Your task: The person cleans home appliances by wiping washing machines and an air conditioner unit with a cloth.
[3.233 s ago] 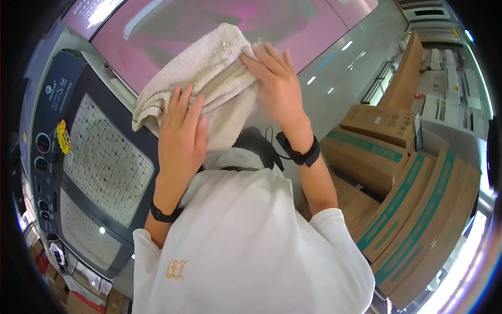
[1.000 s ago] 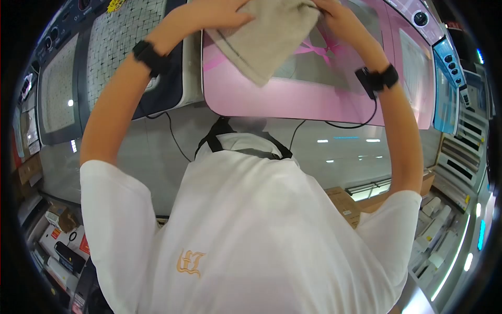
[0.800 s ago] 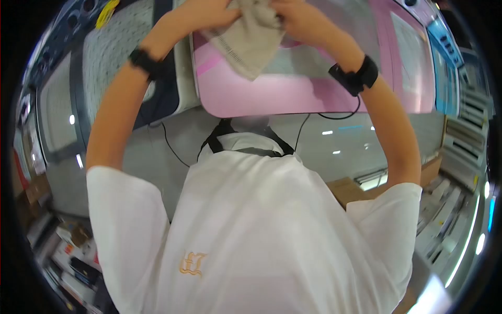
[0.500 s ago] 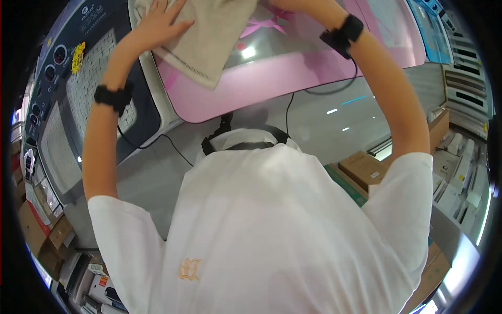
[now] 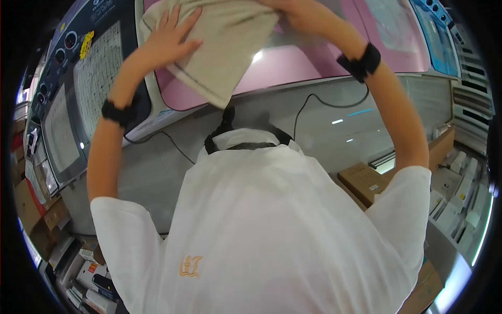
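A beige cloth (image 5: 225, 47) with a stitched hem is spread over a glossy pink appliance top (image 5: 183, 97), and one corner hangs past its front edge. Flat on the cloth's left part lies my left hand (image 5: 170, 42), fingers spread. My right hand (image 5: 300, 14) is at the cloth's upper right edge, its fingers bent onto the fabric and partly cut off by the top of the view. Each wrist wears a black band, the left band (image 5: 119, 112) and the right band (image 5: 361, 63), with a thin cable running from each.
To the left stands a dark twin-tub washing machine (image 5: 99, 68) with knobs and a yellow tag (image 5: 87, 45). A blue appliance (image 5: 442, 44) adjoins the pink one on the right. Cardboard boxes (image 5: 363, 183) stand on the grey floor (image 5: 334, 118) at right, and more lie at lower left.
The cloth and both hands show farther right and lower in view. The cloth's right part now covers more of the pink top. My right hand has come further into view.
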